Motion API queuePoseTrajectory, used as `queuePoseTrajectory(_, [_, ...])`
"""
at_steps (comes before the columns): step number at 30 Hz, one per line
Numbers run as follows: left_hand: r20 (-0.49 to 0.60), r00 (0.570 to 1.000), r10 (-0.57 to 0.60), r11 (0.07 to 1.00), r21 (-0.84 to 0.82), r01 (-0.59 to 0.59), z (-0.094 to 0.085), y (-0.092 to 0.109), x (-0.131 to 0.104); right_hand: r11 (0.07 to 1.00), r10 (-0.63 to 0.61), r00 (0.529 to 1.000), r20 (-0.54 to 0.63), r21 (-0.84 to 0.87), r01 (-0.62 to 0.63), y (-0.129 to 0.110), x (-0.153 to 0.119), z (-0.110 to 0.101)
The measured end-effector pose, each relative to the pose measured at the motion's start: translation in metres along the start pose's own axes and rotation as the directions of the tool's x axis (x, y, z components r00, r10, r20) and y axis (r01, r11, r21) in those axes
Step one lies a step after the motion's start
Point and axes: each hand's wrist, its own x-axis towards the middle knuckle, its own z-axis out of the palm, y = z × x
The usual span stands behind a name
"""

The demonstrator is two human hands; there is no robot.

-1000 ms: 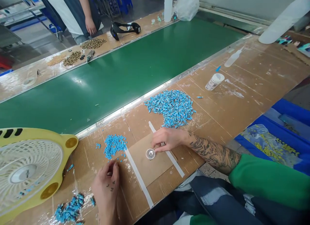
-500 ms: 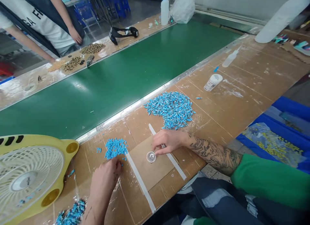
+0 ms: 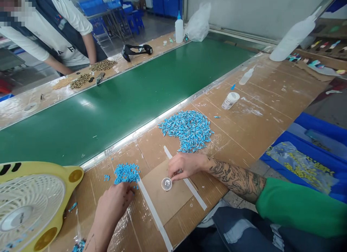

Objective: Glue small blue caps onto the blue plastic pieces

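My right hand (image 3: 181, 166) is pinched at the edge of a small round clear dish (image 3: 166, 184); what its fingertips hold, if anything, is too small to make out. The dish lies on a brown card (image 3: 169, 199) between two white tape strips. My left hand (image 3: 119, 196) rests at the near edge of a pile of small blue rings (image 3: 127, 172), fingers bent down and mostly hidden. Beyond my right hand is a larger heap of blue pointed pieces (image 3: 189, 130).
A yellow fan (image 3: 67, 194) lies at the left. A green belt (image 3: 119, 103) runs behind the work table. A white cup (image 3: 230, 101) and bottles stand or lie farther right. Across the belt, a person stands near brown bead piles (image 3: 103, 65).
The view has tilted up slightly. My right fingers have shifted a little off the dish's centre to its edge. The person across has drawn both arms closer to the body.
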Motion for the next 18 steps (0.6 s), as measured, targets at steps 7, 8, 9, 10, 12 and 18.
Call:
queuePoseTrajectory(7, [-0.186,0.924,-0.334,0.529,-0.848,0.021,0.020,-0.013,-0.028,0.999,-0.012,0.999,-0.036,-0.047,0.010,-0.002,0.002,0.008])
queuePoseTrajectory(8, [-0.235,0.908,-0.347,0.331,-0.936,-0.116,0.026,-0.007,-0.030,0.998,-0.014,0.999,-0.051,-0.068,0.010,-0.003,0.002,0.010])
queuePoseTrajectory(9, [-0.287,0.904,-0.316,0.110,-0.958,-0.266,0.032,0.002,-0.030,0.996,-0.013,0.998,-0.066,-0.087,0.008,-0.003,0.003,0.013])
queuePoseTrajectory(10, [-0.333,0.907,-0.257,-0.093,-0.926,-0.366,0.037,0.013,-0.029,0.995,-0.010,0.997,-0.078,-0.096,0.003,-0.003,0.004,0.016])
queuePoseTrajectory(12, [-0.381,0.911,-0.160,-0.350,-0.841,-0.413,0.046,0.034,-0.021,0.995,-0.003,0.996,-0.092,-0.099,-0.006,-0.002,0.006,0.021])
queuePoseTrajectory(18, [-0.304,0.953,0.004,-0.585,-0.773,-0.244,0.060,0.064,-0.004,0.996,-0.019,0.996,-0.082,-0.091,0.011,-0.007,0.013,0.012])
